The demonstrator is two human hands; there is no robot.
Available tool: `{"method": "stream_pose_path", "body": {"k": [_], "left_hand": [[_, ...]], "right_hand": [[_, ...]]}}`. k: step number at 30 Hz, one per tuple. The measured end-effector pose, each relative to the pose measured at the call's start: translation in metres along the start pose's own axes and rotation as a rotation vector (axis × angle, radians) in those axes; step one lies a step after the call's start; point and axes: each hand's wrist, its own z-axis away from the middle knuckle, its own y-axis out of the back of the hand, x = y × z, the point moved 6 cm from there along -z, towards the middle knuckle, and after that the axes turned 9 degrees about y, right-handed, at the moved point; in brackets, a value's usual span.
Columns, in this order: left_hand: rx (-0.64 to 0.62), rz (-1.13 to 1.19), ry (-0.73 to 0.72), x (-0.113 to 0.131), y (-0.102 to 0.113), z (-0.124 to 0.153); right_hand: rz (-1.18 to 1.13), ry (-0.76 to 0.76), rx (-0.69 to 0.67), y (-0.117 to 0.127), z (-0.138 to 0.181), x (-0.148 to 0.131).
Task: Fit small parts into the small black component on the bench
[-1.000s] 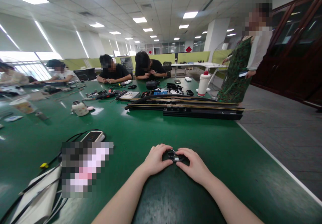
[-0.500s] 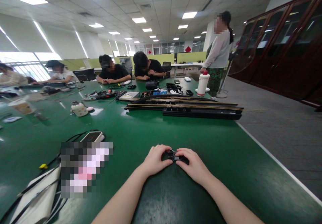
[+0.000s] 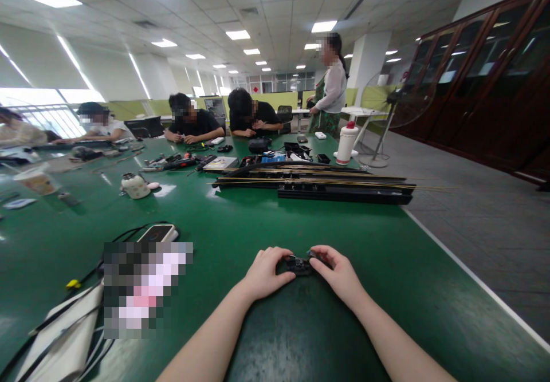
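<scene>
A small black part with metallic bits [image 3: 299,265] rests on the green table between my hands. My left hand [image 3: 268,273] is closed around its left end, thumb in front and fingers behind. At the other end, my right hand [image 3: 339,273] pinches a small dark piece [image 3: 310,253] between thumb and fingertips, just above the black part's right side. The exact kind of both pieces is too small to make out, and my fingers cover some of each.
Long black rails [image 3: 344,192] with thin brass-coloured rods lie across the table ahead. Beyond them stand a white bottle [image 3: 346,144] and scattered tools. A patterned jar [image 3: 135,185], a power bank [image 3: 158,233] and cables are on the left. Several people are around the table.
My right hand has shifted slightly right and up from the black part, with a small dark piece in its fingertips. My left hand stays put. A standing person has moved left.
</scene>
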Motion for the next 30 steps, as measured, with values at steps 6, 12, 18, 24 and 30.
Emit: {"method": "stream_pose_path", "body": {"k": [6, 12, 18, 24, 30], "left_hand": [[-0.008, -0.004, -0.003, 0.002, 0.000, 0.000], [-0.011, 0.002, -0.001, 0.002, 0.001, 0.000], [-0.017, 0.000, 0.003, 0.002, 0.002, 0.000], [-0.021, 0.008, 0.006, 0.004, 0.002, 0.000], [-0.018, 0.003, 0.004, 0.004, 0.002, 0.001]], "right_hand": [[-0.188, -0.097, 0.127, 0.006, 0.000, 0.000], [-0.310, -0.144, 0.241, 0.013, 0.000, 0.005], [-0.405, -0.175, 0.328, 0.017, 0.002, 0.014], [-0.477, -0.207, 0.376, 0.018, 0.003, 0.010], [-0.543, -0.228, 0.406, 0.020, 0.002, 0.010]]}}
